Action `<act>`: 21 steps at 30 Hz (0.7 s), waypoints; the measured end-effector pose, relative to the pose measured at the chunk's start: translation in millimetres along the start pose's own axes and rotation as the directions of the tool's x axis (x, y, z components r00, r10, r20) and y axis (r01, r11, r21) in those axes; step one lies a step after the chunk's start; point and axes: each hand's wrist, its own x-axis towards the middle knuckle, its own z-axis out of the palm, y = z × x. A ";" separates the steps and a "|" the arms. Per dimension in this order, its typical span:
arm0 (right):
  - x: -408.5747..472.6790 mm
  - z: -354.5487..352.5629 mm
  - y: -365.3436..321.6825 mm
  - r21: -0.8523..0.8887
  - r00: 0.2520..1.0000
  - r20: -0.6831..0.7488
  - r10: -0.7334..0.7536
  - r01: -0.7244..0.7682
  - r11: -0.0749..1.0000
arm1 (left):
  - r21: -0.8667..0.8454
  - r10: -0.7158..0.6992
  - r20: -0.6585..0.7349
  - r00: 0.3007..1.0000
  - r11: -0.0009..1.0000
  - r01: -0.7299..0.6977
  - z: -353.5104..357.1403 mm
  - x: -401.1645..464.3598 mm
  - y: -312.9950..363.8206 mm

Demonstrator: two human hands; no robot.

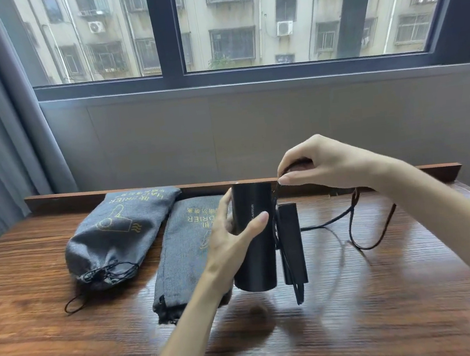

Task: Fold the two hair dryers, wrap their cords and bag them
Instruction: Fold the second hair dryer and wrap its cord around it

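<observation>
A: What writing can be read here?

B: The filled grey drawstring bag (118, 236), lying at the far left of the wooden table (359, 324), carries gold print, upside down from this side: "HAIR DRIER" under a line of Chinese characters, with a line drawing of a dryer and three wavy strokes. Its black drawstring (104, 274) is pulled tight at the near end.

A: And the second bag?

B: The flat grey bag (183, 250) lies just right of the first, its open mouth towards the near edge. It shows the same gold print, but only "DRIER" and some characters are clear; the left hand (232, 242) covers the rest.

A: Where is the hair dryer?

B: The black folded hair dryer (256, 236) is held upright above the table, between the two hands. The left hand's thumb and fingers curl around its barrel. Small lettering runs down the barrel, too blurred to read. The handle (291, 243) lies folded along the barrel's right side.

A: The right hand?

B: The right hand (322, 165) pinches the black cord (357, 223) just above the dryer's top, fingertips tight together. The cord's remainder loops over the table to the right.
</observation>
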 end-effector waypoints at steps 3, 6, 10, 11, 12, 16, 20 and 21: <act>3.7 -1.7 0.1 0.109 0.997 0.076 0.028 -0.036 0.993 | -0.061 -0.025 0.026 0.999 0.998 0.026 4.1 -4.3 -0.1; 3.7 -3.0 7.5 0.163 0.992 0.112 0.062 -0.079 0.983 | -0.140 -0.046 0.030 0.999 0.989 0.049 3.7 -6.3 -0.1; 10.8 12.4 16.9 0.025 0.986 0.091 0.141 -0.143 0.989 | -0.196 -0.010 0.058 0.998 0.980 0.021 5.9 -6.6 5.6; 13.1 18.9 17.3 -0.013 0.982 0.105 0.154 -0.154 0.988 | -0.205 -0.007 0.065 0.998 0.979 0.020 6.9 -6.6 6.6; 13.9 25.6 17.7 -0.058 0.978 0.119 0.169 -0.163 0.985 | -0.215 -0.012 0.067 0.998 0.976 0.026 7.8 -6.4 7.3; 6.2 50.8 16.5 -0.035 0.978 0.098 0.182 -0.179 0.983 | -0.237 -0.050 0.072 0.996 0.969 0.066 8.7 -5.7 9.3; -1.0 74.0 25.8 -0.070 0.987 0.112 0.119 -0.112 0.991 | -0.277 -0.110 0.072 0.991 0.953 0.126 4.5 -7.2 10.0; -2.5 80.0 28.6 -0.070 0.990 0.114 0.082 -0.074 0.995 | -0.292 -0.121 0.081 0.989 0.946 0.140 2.9 -7.5 9.1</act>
